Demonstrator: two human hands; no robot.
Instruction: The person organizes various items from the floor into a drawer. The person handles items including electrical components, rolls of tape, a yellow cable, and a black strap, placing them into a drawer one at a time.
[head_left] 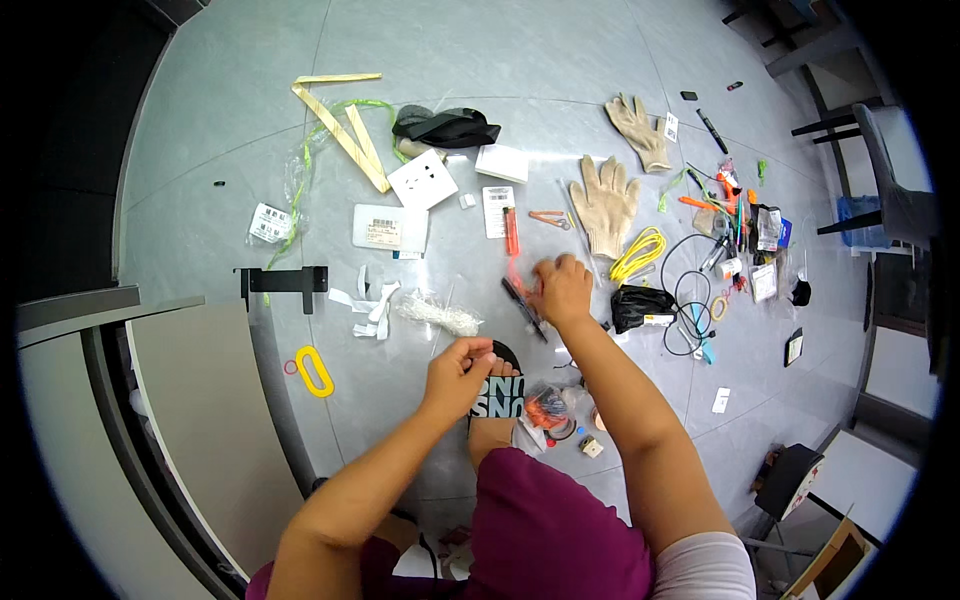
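My left hand (458, 376) is above my sandalled foot, its thumb and fingers pinched together; whatever is in them is too small to make out. Just beyond it lies a loose bundle of white string (440, 314). My right hand (562, 290) reaches down to the floor with its fingers curled, and what they grip is mostly hidden. Beside its fingertips are a bit of pinkish-red material (520, 272) and a slim black tool (524, 308). A red-orange stick-like tool (511, 232) lies farther off, near a small orange-handled tool (549, 218).
Beige work gloves (604, 206), a yellow cord (638, 254), a black plastic bag (641, 308) and a black cable (672, 310) lie right. Left are a white socket panel (422, 180), a folding ruler (350, 140), a black bracket (285, 281), a yellow ring (314, 371) and a cabinet (205, 420).
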